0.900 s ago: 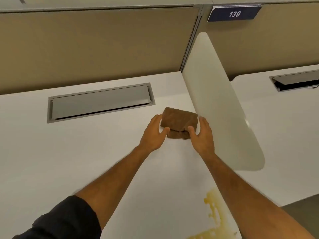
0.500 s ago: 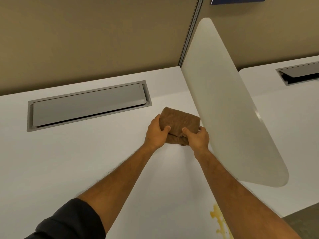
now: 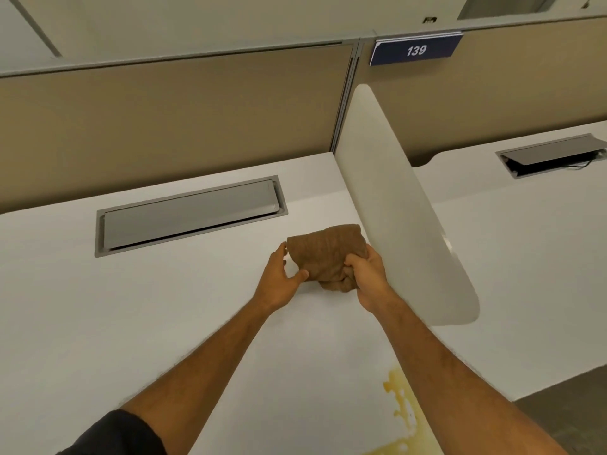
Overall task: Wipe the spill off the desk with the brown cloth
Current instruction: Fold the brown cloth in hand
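Note:
The brown cloth (image 3: pixel 328 251) is bunched up and raised a little off the white desk (image 3: pixel 164 323), close to the divider. My right hand (image 3: pixel 366 274) is closed around its right lower part. My left hand (image 3: pixel 279 279) touches the cloth's left edge, with its fingers behind the edge and its thumb spread toward the cloth. A yellow spill (image 3: pixel 402 412) lies on the desk near the front right, partly hidden by my right forearm.
A white rounded divider panel (image 3: pixel 410 231) stands just right of the cloth. A grey cable hatch (image 3: pixel 190 215) is set into the desk behind left. Beige partition walls (image 3: pixel 164 126) run along the back. A second desk (image 3: pixel 525 257) lies beyond the divider.
Both hands closed on the cloth and lifted it off the desk. My left hand has since loosened to a light touch on its edge. The camera tilted up again.

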Demonstrator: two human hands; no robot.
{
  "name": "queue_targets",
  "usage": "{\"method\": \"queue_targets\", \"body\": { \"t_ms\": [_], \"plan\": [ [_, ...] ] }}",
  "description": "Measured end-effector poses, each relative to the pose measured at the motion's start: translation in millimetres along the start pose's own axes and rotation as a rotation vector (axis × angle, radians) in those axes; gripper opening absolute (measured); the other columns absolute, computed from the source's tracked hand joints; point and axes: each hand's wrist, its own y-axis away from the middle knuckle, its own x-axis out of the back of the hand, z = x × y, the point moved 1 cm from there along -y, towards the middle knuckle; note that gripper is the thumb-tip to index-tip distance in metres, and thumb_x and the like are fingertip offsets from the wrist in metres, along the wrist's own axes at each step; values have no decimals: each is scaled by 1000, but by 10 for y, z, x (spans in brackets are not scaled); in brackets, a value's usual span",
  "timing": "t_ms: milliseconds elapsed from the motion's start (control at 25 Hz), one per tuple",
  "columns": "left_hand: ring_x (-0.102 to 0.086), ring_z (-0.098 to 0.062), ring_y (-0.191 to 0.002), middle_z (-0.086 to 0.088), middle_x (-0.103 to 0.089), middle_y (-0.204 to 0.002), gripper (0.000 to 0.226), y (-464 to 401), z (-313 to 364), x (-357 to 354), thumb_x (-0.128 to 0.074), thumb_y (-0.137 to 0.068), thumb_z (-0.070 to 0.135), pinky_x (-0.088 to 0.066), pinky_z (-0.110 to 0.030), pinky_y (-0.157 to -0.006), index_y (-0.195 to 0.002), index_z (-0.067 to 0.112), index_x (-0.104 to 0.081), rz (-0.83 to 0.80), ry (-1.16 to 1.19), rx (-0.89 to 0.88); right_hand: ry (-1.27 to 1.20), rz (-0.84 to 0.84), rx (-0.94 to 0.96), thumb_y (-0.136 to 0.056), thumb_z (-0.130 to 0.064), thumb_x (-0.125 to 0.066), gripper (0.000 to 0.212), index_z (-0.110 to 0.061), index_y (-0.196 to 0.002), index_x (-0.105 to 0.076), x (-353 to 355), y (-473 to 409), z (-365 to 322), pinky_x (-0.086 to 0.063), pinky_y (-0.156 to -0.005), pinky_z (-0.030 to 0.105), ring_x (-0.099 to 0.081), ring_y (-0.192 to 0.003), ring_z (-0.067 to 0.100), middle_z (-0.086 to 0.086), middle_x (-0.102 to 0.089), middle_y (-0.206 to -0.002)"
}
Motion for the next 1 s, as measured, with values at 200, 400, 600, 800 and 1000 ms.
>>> {"method": "queue_targets", "body": {
  "t_ms": [200,400,600,800,1000],
  "plan": [
    [-31,-28,-154,-2,-27,-171,109,626,340,402,-87,-82,37,-35,-47,-123,-166,23,-18,-21,-224,-184,128,-89,36,-91,2,-49,33,-9,-117,-65,-33,654,-289,-44,-41,20,-49,-40,4,-10,-59,-51],
    [-63,-27,-122,5,-65,-130,64,1178,487,548,-83,-85,40,-59,-34,-91,-141,28,-54,-127,-191,-210,287,-150,52,-95,-8,-54,22,-14,-113,-65,-129,1285,-322,-47,-47,22,-50,-48,10,-1,-61,-65],
    [-75,-19,-94,2,-74,-109,28,1754,275,673,-76,-92,36,-66,-32,-69,-115,29,-63,-217,75,-184,-47,-284,124,-96,-22,-61,32,-9,-125,-62,-63,1927,-65,-61,-75,34,-68,-90,26,8,-73,-100],
    [-78,-26,-95,-4,-76,-114,45,2377,-18,776,-77,-86,39,-65,-44,-69,-126,23,-62,-294,213,-160,-370,-360,115,-85,-60,-60,63,-17,-131,-62,-252,2666,584,-52,-100,55,-61,-125,32,15,-63,-136],
    [-78,-24,-95,-4,-77,-110,30,2906,-312,638,-73,-96,28,-66,-42,-68,-124,22,-63,-334,201,-242,-264,-240,109,-80,-37,-79,51,-14,-124,-65,-420,3313,1085,-60,-71,44,-69,-108,37,18,-72,-119]
  ]
}}
